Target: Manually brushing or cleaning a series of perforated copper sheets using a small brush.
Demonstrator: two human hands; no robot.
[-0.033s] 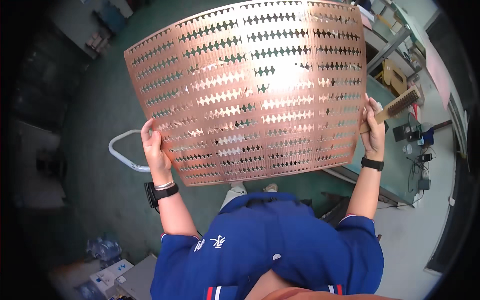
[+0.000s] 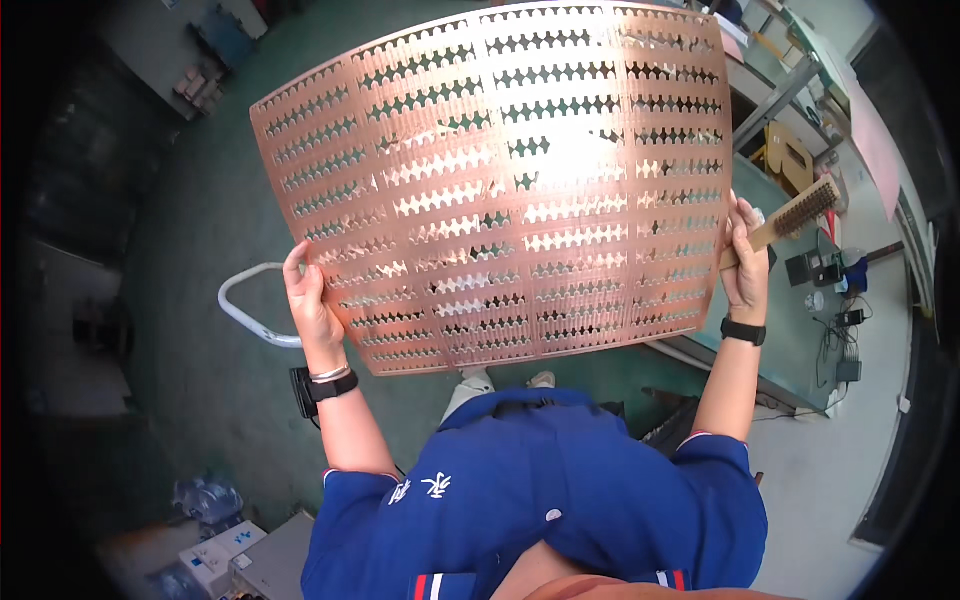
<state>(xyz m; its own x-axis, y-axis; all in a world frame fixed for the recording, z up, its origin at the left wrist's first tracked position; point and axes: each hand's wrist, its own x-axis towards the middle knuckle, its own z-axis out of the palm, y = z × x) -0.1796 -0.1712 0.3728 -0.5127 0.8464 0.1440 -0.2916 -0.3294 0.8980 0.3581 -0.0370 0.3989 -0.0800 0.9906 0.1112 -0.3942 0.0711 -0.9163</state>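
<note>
A large copper-coloured sheet [image 2: 575,222], pierced with rows of scalloped cut-outs, is held up in front of me and tilted. Its left edge sits between the thumb and fingers of my left hand [image 2: 315,305]. On the opposite edge, my right hand [image 2: 745,265] grips the sheet and also holds a wooden-handled brush [image 2: 800,214]. The brush's short dark bristles point away from the sheet, up to the right. Bright glare covers the sheet's upper middle. Some fingertips are hidden behind it.
A bent white tube [image 2: 240,312] stands beside my left hand. To the right runs a green-topped workbench [image 2: 790,345] with cables [image 2: 835,335], small dark devices and a yellow holder [image 2: 788,158]. Boxes [image 2: 222,555] and clear plastic [image 2: 207,498] lie at lower left on the green floor [image 2: 190,330].
</note>
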